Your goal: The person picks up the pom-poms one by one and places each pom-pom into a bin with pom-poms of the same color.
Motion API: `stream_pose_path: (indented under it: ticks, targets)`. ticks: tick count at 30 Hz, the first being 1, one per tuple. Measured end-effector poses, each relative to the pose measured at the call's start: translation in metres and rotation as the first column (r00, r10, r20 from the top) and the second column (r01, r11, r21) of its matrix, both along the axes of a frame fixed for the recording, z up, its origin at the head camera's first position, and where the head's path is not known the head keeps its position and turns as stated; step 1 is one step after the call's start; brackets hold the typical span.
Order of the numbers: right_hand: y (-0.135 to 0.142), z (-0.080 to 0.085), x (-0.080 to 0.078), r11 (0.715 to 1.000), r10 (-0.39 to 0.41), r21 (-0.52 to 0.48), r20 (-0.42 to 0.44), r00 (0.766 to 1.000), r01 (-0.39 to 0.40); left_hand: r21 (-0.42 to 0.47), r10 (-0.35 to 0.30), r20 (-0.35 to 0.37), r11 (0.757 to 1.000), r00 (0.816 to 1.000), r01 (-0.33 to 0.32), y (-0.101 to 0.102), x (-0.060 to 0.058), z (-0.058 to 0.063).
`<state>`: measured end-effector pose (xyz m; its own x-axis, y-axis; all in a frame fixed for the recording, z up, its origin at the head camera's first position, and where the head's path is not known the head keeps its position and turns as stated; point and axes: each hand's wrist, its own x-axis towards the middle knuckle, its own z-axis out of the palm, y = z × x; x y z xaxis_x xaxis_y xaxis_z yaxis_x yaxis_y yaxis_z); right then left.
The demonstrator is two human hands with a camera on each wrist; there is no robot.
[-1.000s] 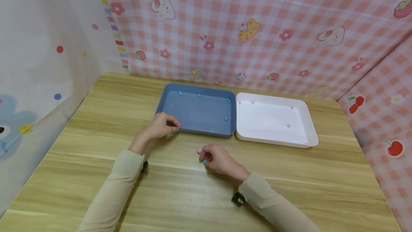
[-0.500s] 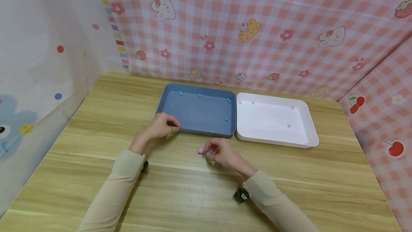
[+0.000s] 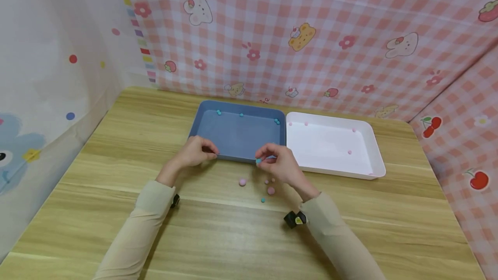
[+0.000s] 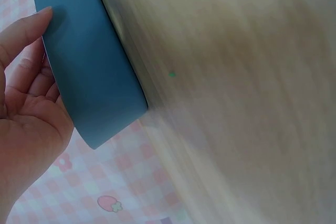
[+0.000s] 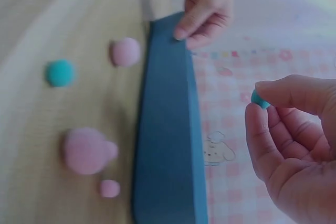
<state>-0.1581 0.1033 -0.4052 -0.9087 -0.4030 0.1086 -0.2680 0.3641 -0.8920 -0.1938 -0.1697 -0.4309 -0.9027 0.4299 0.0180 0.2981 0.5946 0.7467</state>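
1. Here's the right hand [image 3: 282, 163], thumb and forefinger closed in a neat pinch, and between the tips sits a small teal ball [image 5: 258, 99]! The other fingers curl in loosely behind.
2. Where's that ball? In the head view it lines up with the near rim of the blue tray [image 3: 241, 137], toward the right end; whether it is past the rim, I cannot tell.
3. Over to the left hand [image 3: 196, 150]: it has the same tray by its near edge, close to the left corner, thumb flat on the outer wall and the fingers bent behind the rim. A firm little pinch.
4. Down on the wooden table [image 3: 218, 237], in front of the tray, a pink ball [image 3: 242, 182] sits on its own. To its right lies a larger pink ball [image 3: 271, 190] with two tiny pink balls [image 3: 266, 182] just beyond, and a loose teal ball [image 3: 263, 200] lies nearest the person.
5. Inside the blue tray, teal beads [image 3: 241, 115] line the far side, two of them in pairs at either end.
6. Just beside it on the right, the white tray [image 3: 327, 146] carries scattered pink beads [image 3: 349, 152].
7. Behind it all hangs a pink checked cloth [image 3: 264, 25].
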Motion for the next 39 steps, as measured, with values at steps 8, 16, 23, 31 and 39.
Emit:
stream_pose_path:
  ticks: [8,16,23,31,39]
  targets:
    - [0.0,0.01,-0.013,0.997,-0.045,-0.066,0.024,0.999,0.047,-0.001,0.0,0.003,1.0,1.0,0.0,0.0,0.0,0.0]
    - [-0.006,0.013,-0.022,0.991,-0.083,-0.105,0.05,0.995,0.088,0.007,0.002,0.005,1.0,1.0,-0.003,0.0,-0.001,-0.002]
    - [-0.01,0.013,-0.034,0.98,-0.135,-0.136,0.067,0.989,0.143,0.015,-0.002,-0.002,1.0,1.0,0.002,-0.001,-0.001,-0.002]
    - [-0.015,0.01,-0.049,0.973,-0.163,-0.149,0.087,0.983,0.174,0.016,-0.004,0.003,1.0,1.0,0.004,-0.001,-0.001,-0.001]
    - [-0.019,0.002,-0.061,0.963,-0.201,-0.16,0.103,0.974,0.215,0.013,0.001,0.007,1.0,1.0,-0.001,-0.001,0.001,0.001]
